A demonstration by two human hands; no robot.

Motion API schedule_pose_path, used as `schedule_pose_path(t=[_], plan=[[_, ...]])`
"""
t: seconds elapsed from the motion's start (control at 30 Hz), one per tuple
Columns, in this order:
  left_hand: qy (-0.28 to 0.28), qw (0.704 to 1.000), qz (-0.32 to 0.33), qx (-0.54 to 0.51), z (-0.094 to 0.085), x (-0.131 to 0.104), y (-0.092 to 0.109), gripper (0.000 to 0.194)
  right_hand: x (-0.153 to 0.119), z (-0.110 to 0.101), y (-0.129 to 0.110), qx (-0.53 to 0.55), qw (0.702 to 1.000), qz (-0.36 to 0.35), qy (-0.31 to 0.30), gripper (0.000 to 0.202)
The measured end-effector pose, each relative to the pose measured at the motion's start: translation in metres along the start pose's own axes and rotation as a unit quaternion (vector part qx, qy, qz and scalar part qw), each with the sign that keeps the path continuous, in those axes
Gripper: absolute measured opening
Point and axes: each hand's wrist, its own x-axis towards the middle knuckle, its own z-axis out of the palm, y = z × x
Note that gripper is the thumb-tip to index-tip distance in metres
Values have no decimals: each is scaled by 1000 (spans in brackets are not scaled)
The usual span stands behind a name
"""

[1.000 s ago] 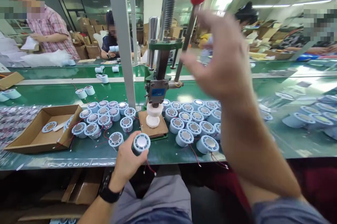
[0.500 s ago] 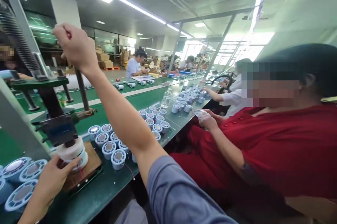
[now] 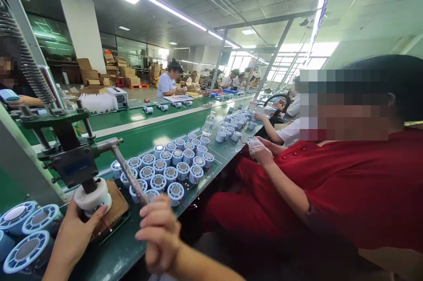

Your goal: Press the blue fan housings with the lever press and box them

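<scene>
My left hand [image 3: 74, 232] is curled around a white round piece [image 3: 90, 195] under the ram of a hand press [image 3: 74, 164]. The thumb and fingers press its sides, and thin red wires come out below. It sits on a brown block [image 3: 118, 201] at the press base. My right hand [image 3: 161, 232] has its fingers wrapped about the lower end of the press lever [image 3: 127, 168], which slants down toward me. The ram tip touches the top of the white piece. What lies under that piece is mostly hidden by my fingers.
Light-blue round housings [image 3: 176, 155] with grey discs stand in rows right of the press; larger-looking housings [image 3: 28, 250] are at left. A clear bottle [image 3: 209, 123] stands behind. A co-worker in red [image 3: 346, 184] sits close at right. A green conveyor [image 3: 148, 129] runs beyond.
My right hand has swung the lever from raised high to low and toward me. The ram has come down onto the white piece. My left hand has stayed around it.
</scene>
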Motion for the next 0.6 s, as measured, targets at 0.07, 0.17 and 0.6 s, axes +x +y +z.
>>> schedule_pose_path(t=[0.07, 0.17, 0.6], plan=[[-1, 1000, -15, -14, 0, -1, 0, 83, -22, -4, 0, 7, 1000, 2, -7, 27], [36, 998, -19, -57, 3, 3, 3, 85, 30, 16, 13, 29, 996, -37, -77, 21], [87, 988, 121, 29, -9, -89, 7, 55, 212, 200, 122, -5, 979, 144, -144, 14]])
